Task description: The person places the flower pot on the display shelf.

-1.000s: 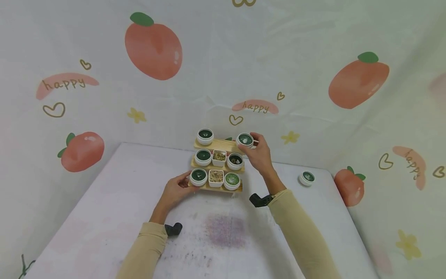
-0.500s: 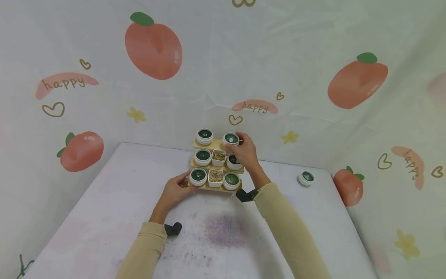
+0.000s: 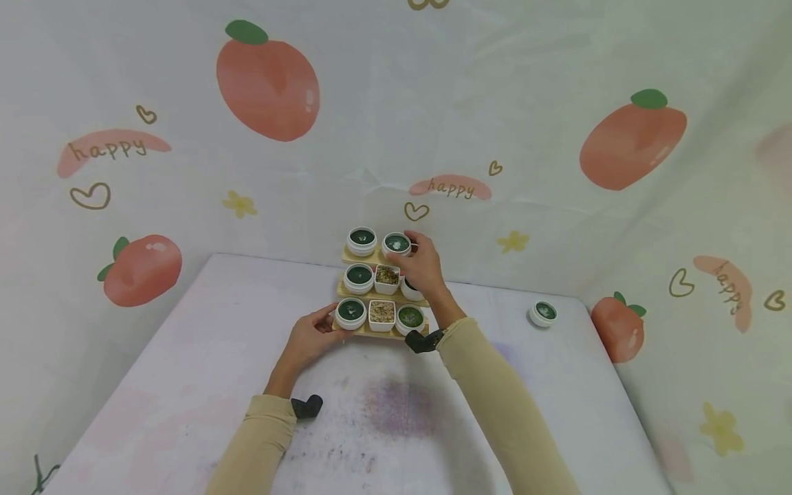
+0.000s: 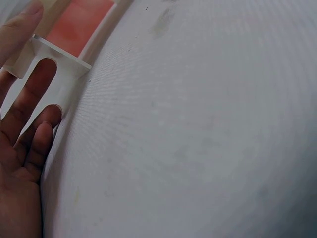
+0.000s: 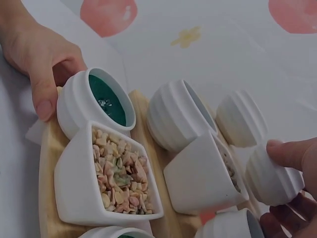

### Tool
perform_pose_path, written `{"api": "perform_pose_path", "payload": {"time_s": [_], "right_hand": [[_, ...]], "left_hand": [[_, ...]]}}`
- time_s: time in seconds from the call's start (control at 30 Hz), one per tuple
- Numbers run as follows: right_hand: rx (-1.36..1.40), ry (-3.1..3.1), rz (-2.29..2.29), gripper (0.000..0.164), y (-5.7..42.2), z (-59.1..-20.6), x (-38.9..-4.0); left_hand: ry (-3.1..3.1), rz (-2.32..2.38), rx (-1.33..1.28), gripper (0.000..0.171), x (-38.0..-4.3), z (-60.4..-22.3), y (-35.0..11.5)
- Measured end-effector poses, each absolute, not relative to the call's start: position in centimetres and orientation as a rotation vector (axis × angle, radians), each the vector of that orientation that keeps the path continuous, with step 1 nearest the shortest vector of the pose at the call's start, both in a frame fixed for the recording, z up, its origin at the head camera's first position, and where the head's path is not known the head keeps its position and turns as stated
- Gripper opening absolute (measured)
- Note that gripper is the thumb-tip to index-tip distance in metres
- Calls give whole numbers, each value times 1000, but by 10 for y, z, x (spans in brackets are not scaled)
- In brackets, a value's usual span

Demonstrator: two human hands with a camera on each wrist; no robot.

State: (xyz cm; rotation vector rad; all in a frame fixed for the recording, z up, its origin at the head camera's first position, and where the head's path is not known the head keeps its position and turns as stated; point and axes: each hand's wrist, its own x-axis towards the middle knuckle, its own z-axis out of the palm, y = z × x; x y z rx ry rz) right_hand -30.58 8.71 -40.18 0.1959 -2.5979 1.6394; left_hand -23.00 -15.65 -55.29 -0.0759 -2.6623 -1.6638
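A three-tiered wooden stand (image 3: 383, 335) bears several small white pots, some round with dark green tops, two square with gravel-like filling. My left hand (image 3: 309, 342) holds the stand's lower left end, its thumb on the bottom tier beside a round pot (image 3: 350, 313). Fingers (image 4: 37, 84) reach around the pale end panel in the left wrist view. With thumb and fingers my right hand (image 3: 423, 265) grips a white round flowerpot (image 3: 396, 244) at the top tier, right of another round pot (image 3: 361, 240). My right hand partly covers a middle-tier pot (image 3: 411, 289).
One more round pot (image 3: 543, 314) stands apart on the white table (image 3: 247, 302), toward its right edge. Behind the stand rises a fruit-printed cloth backdrop (image 3: 371, 103). Black camera mounts (image 3: 423, 342) sit at both wrists.
My right hand has carried the round flowerpot leftward to the top tier, close to the pot at its left end. My left hand stays at the stand's lower left end.
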Motion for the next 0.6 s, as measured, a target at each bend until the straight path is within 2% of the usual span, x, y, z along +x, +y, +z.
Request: {"api": "perform_pose_path", "payload": {"time_s": [0.6], "right_hand": [[217, -2722, 1569, 71, 87, -398, -305]], "left_hand": [[-2658, -1646, -87, 77, -229, -554, -157]]}}
